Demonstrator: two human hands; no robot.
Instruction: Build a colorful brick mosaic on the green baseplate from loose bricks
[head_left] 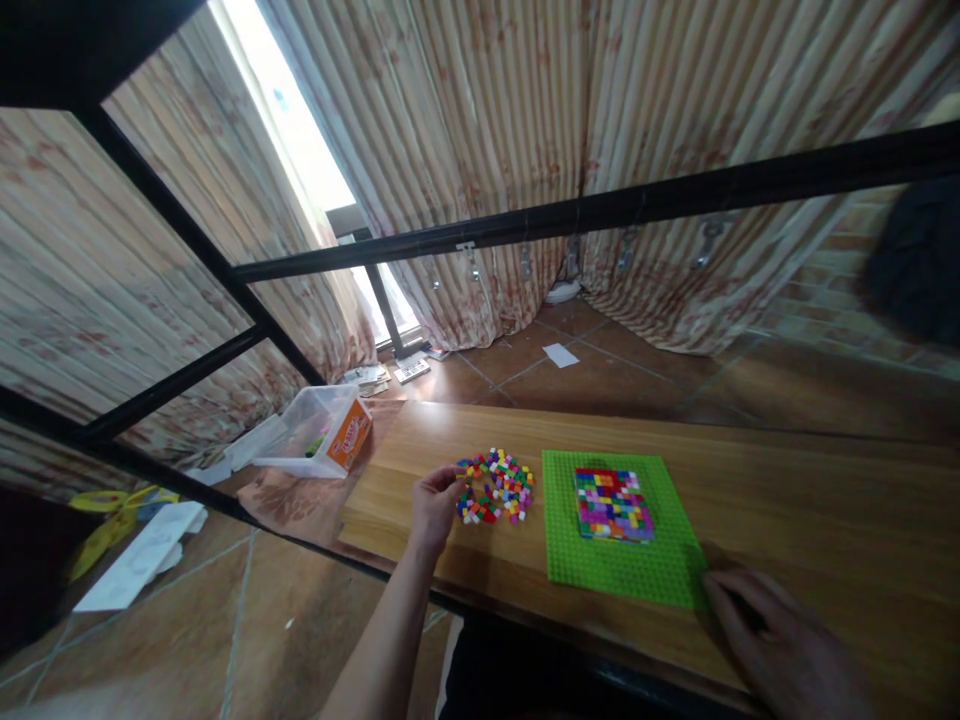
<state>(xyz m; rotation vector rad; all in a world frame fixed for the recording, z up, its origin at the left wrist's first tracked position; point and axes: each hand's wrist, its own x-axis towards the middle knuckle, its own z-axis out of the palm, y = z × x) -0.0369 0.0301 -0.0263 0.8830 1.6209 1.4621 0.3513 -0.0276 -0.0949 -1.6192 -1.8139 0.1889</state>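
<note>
My left hand (437,508) is at the left edge of a loose pile of small colourful toy bricks (517,495) on the wooden table. Its thumb and fingertips are pinched together; whatever is between them is too small to make out. Right of the pile lies a green studded baseplate (570,565). A block of multicoloured bricks (615,507), packed side by side in a rough square, is set on it. My right hand (784,635) rests at the baseplate's near right corner, fingers curled, with thumb and forefinger closed at the edge.
The wooden tabletop (825,490) stretches to the right. Beyond its left end stands a clear plastic box (300,440) with an orange label and some green pieces inside. Black metal bars (525,225) cross in front of patterned curtains. Papers (142,560) lie on the tiled floor.
</note>
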